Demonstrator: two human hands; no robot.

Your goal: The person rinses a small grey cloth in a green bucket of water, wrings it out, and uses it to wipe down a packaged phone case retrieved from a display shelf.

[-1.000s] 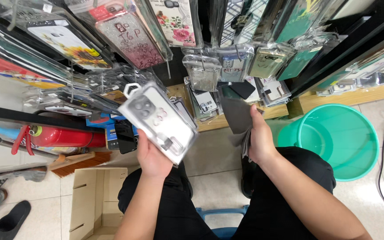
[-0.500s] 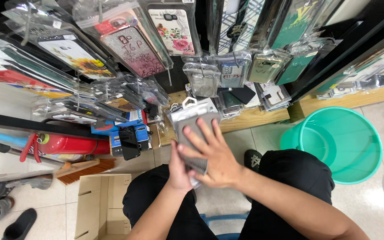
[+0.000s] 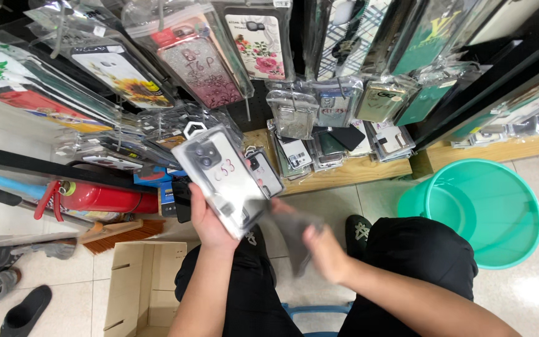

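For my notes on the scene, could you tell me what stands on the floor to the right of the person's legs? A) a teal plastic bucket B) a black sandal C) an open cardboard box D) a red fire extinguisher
A: the teal plastic bucket stands on the tiled floor right of the legs, while the fire extinguisher, cardboard box and sandal all lie to the left.

Hanging phone cases point(image 3: 207, 56) crowd front; bucket point(image 3: 485, 209) blocks right; box point(image 3: 141, 287) left.
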